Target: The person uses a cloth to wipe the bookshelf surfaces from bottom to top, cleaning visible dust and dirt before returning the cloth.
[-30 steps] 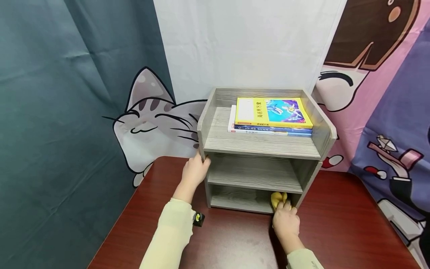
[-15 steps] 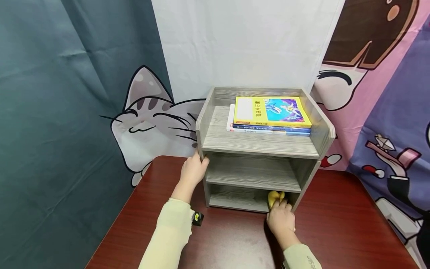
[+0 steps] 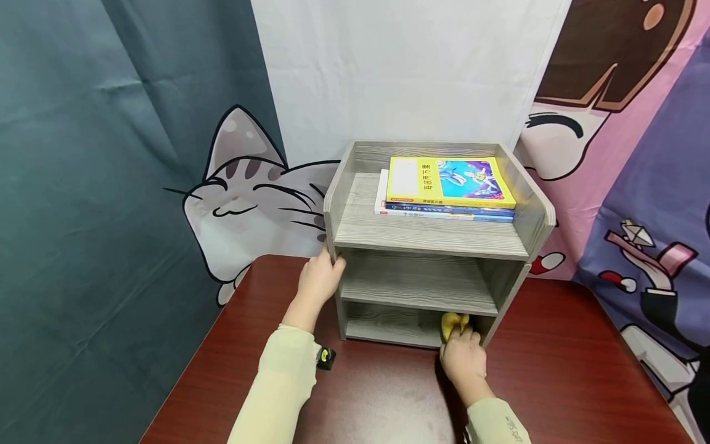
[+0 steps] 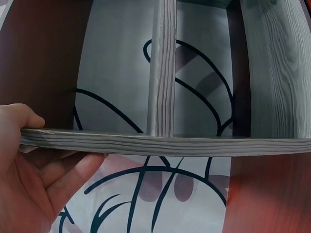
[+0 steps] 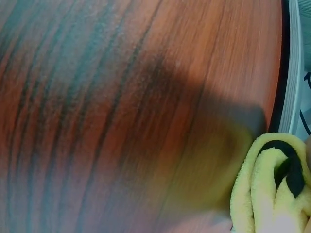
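A grey wood-grain shelf unit [image 3: 421, 240] stands on the table. My left hand [image 3: 320, 276] grips the front edge of its left side panel. In the left wrist view, the thumb lies on one face of that panel [image 4: 204, 146] and the fingers on the other. At the right of the lowest compartment, my right hand [image 3: 465, 357] holds a bunched yellow cloth [image 3: 453, 325] against the shelf. Folds of the yellow cloth [image 5: 269, 184] with a dark band show in the right wrist view, where the hand is mostly cut off.
Several stacked books [image 3: 450, 182], a yellow one uppermost, lie on the top shelf. A reddish-brown table [image 3: 560, 364] carries the unit. Printed cloth backdrops [image 3: 410, 74] hang behind and beside it. A small black device [image 3: 325, 358] sits at the left wrist.
My right hand has moved a little to the left with the yellow cloth along the lowest compartment, mostly in the first half second. The left hand keeps its grip on the side panel.
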`<state>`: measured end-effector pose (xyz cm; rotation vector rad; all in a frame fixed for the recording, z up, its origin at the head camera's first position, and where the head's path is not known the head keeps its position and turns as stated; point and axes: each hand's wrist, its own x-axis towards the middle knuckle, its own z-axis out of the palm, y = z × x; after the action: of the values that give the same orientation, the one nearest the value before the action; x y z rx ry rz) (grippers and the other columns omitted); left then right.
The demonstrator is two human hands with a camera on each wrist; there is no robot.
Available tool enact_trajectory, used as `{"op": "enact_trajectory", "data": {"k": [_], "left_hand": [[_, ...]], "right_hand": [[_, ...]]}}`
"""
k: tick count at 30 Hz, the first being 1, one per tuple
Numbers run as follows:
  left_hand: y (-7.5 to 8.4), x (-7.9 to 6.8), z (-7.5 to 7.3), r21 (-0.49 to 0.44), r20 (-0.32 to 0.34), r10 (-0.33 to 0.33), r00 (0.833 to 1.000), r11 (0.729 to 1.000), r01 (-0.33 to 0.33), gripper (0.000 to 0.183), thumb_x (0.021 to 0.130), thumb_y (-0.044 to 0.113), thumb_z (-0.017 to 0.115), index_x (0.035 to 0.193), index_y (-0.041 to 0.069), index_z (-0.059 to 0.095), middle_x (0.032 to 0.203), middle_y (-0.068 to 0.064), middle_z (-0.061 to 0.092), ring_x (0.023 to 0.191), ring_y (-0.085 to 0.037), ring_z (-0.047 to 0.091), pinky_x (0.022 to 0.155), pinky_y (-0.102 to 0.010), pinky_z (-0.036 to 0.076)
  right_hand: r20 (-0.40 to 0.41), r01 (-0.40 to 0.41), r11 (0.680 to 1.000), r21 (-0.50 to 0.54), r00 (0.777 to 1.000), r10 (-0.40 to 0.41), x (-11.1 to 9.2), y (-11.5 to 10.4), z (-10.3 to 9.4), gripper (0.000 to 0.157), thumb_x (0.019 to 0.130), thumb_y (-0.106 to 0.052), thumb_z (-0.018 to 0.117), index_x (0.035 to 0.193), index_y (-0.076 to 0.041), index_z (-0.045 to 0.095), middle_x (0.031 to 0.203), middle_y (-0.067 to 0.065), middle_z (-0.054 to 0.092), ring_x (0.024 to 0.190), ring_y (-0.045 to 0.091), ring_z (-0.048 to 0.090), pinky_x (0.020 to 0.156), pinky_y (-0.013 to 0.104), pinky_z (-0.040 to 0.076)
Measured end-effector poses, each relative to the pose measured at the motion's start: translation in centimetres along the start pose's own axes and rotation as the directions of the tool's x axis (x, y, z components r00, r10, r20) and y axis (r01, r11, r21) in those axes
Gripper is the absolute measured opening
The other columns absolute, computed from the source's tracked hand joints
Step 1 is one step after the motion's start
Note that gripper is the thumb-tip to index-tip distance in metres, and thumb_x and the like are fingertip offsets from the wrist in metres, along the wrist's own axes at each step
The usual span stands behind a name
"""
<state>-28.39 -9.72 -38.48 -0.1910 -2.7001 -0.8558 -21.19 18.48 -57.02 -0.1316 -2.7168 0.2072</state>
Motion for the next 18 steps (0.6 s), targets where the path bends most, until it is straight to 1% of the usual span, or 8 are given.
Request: {"op": "enact_trajectory", "data": {"k": [3,6,10,14,18], "left_hand": [[0.0,0.0,0.0,-0.002,-0.002,0.000,1.000,1.000,0.000,0.039,0.090,0.027,0.047,0.124,0.008,0.048,0.074,-0.017,0.064,0.062,-0.034,0.057,0.058,-0.047,0.042],[0.0,0.0,0.1,0.001,-0.002,-0.003,1.000,1.000,0.003,0.039,0.090,0.027,0.047,0.125,0.008,0.048,0.077,-0.017,0.064,0.063,-0.034,0.058,0.060,-0.047,0.042],[0.1,0.1,0.3,-0.002,0.001,-0.001,1.000,1.000,0.001,0.039,0.090,0.029,0.046,0.123,0.008,0.048,0.082,-0.019,0.065,0.067,-0.035,0.060,0.062,-0.047,0.043],[0.2,0.1,0.3,0.000,0.005,-0.003,1.000,1.000,0.003,0.040,0.090,0.029,0.046,0.125,0.009,0.048,0.081,-0.018,0.065,0.066,-0.034,0.060,0.061,-0.047,0.043],[0.0,0.1,0.1,0.005,0.002,-0.004,1.000,1.000,0.004,0.040,0.090,0.029,0.046,0.124,0.009,0.048,0.082,-0.019,0.065,0.067,-0.035,0.060,0.062,-0.047,0.043]], "right_hand": [[0.006,-0.012,1.000,0.014,1.000,0.012,0.0,-0.2,0.0,0.048,0.071,-0.019,0.067,0.104,0.014,0.053,0.099,0.034,0.048,0.081,0.045,0.048,0.051,0.052,0.043],[0.006,-0.008,0.999,0.032,1.000,0.007,-0.1,-0.7,0.1,0.047,0.071,-0.020,0.065,0.103,0.012,0.054,0.097,0.033,0.049,0.080,0.044,0.048,0.054,0.052,0.044],[0.039,-0.012,0.998,0.054,0.999,0.010,0.0,-1.5,0.3,0.046,0.072,-0.021,0.062,0.104,0.011,0.053,0.098,0.032,0.048,0.083,0.044,0.048,0.056,0.051,0.045],[0.084,-0.033,0.997,0.072,0.996,0.027,0.2,-2.1,0.4,0.045,0.074,-0.021,0.060,0.106,0.011,0.052,0.100,0.032,0.047,0.086,0.044,0.046,0.053,0.051,0.045],[0.085,-0.033,0.996,0.086,0.996,0.026,0.2,-2.3,0.3,0.045,0.074,-0.020,0.059,0.105,0.011,0.052,0.098,0.032,0.047,0.085,0.044,0.046,0.054,0.051,0.045]]}}
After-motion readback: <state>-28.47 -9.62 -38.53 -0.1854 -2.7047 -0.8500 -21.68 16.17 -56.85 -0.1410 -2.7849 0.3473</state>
